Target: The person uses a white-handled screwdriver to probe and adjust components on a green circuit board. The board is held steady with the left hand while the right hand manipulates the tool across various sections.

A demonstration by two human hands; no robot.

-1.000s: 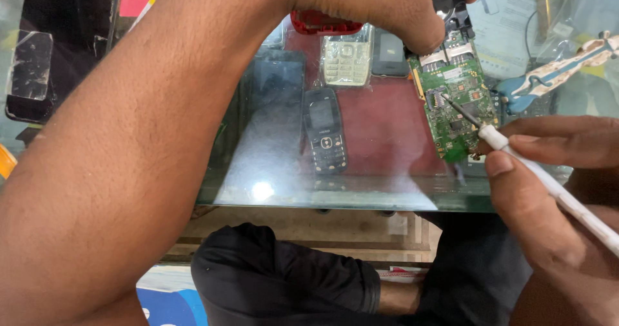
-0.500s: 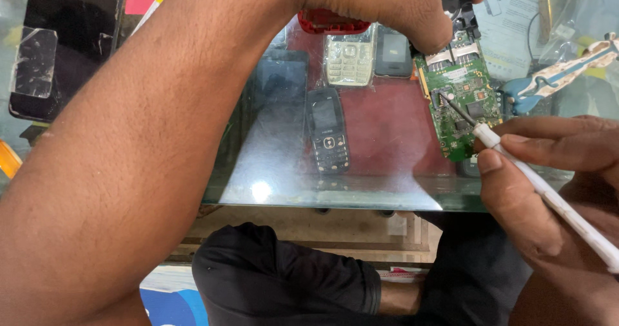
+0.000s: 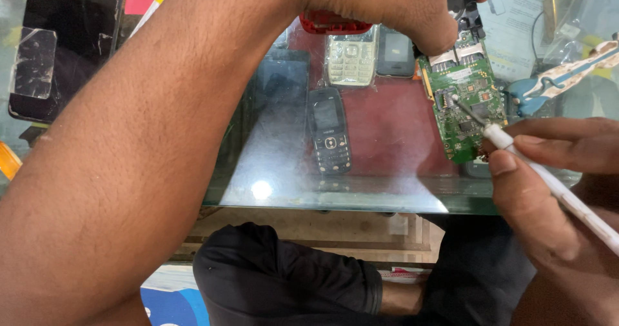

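My left hand reaches across the glass counter and pinches the top end of a green phone circuit board, holding it flat over the glass. My right hand grips a thin white tool like a pen; its metal tip touches the middle of the board. My left forearm crosses the view diagonally and hides much of the counter's left side.
Under the glass counter top lie a black keypad phone, a pale keypad phone, a red part and a dark phone. A blue-handled tool lies right. A dark cracked screen panel sits at left.
The tool's tip has slid a little up and left on the board. My left hand still holds the board's top; the view has shifted slightly.
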